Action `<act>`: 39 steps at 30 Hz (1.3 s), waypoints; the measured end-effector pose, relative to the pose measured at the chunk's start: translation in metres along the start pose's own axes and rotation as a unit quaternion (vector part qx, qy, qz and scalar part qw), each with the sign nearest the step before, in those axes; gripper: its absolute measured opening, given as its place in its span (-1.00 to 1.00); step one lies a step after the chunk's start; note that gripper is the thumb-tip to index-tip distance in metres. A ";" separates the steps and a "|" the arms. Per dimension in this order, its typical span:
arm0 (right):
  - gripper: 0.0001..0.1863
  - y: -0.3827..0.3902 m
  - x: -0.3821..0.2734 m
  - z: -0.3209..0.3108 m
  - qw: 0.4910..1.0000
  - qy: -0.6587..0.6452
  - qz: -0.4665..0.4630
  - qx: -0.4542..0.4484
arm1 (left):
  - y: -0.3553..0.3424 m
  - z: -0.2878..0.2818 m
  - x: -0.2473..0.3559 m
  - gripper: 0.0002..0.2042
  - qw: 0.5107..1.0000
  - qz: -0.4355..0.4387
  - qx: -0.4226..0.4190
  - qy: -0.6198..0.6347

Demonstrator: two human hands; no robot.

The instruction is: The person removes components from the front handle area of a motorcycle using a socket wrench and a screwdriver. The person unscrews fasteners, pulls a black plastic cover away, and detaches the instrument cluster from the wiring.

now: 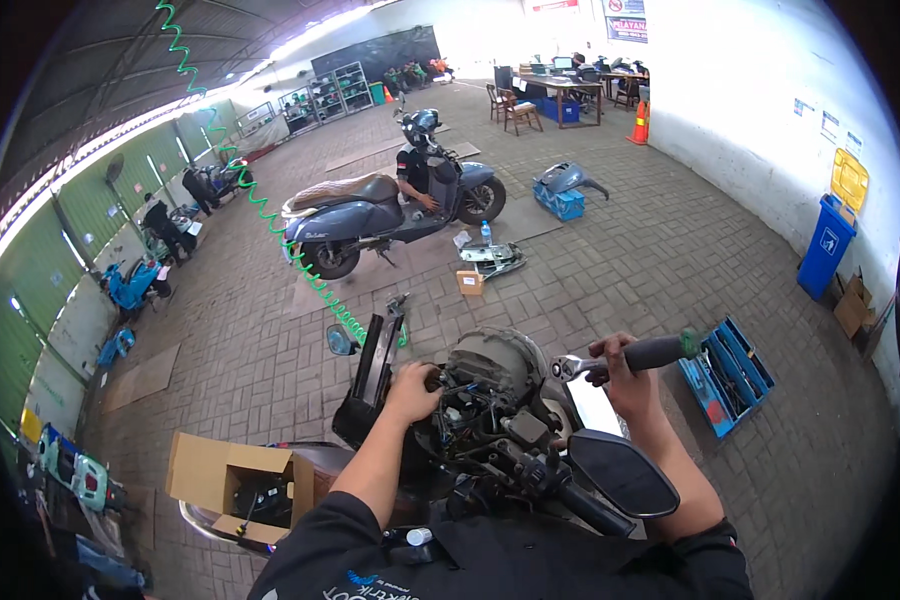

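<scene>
My left hand (411,395) reaches into the stripped front of a scooter (480,410), its fingers curled at a small dark part among wiring; what they grip is hard to make out. My right hand (625,385) holds a ratchet (568,368) with a dark handle ending in green, raised at the right of the exposed front. Below it are the handlebar grip (592,508) and a black mirror (620,470). An opened cardboard box (200,470) with black parts inside sits on the scooter at left. A coiled green hose (270,215) hangs down beside a black upright panel (375,360).
A blue toolbox (725,380) lies at right. A person (410,170) crouches by another scooter (345,225), near removed panels (490,260) and a bottle (486,232). Blue bin (825,245) and orange cone (638,125) stand along the right wall. People (165,225) work at left.
</scene>
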State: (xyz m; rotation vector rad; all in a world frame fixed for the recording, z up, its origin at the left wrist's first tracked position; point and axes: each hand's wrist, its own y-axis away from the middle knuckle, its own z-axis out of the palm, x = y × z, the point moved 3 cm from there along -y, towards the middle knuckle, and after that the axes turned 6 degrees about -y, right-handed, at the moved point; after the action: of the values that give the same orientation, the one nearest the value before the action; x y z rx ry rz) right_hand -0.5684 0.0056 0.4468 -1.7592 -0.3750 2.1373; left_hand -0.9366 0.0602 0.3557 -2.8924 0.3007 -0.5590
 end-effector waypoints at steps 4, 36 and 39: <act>-0.64 0.000 0.004 0.001 0.995 0.094 0.002 -0.036 | 0.006 0.002 0.004 -0.67 0.996 -0.020 0.049 0.067; -0.71 0.051 -0.042 0.021 0.896 0.437 -0.026 -0.078 | -0.001 0.022 -0.042 -0.70 0.987 -0.020 0.083 0.137; -0.66 0.053 -0.020 0.007 0.883 0.462 -0.051 -0.068 | -0.006 0.019 -0.005 -0.76 0.988 0.061 0.088 0.111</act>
State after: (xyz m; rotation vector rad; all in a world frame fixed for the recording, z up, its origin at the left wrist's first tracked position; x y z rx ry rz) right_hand -0.5768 -0.0503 0.4440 -2.5046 -0.3330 1.0044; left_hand -0.9327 0.0698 0.3382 -2.6247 0.4320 -0.8414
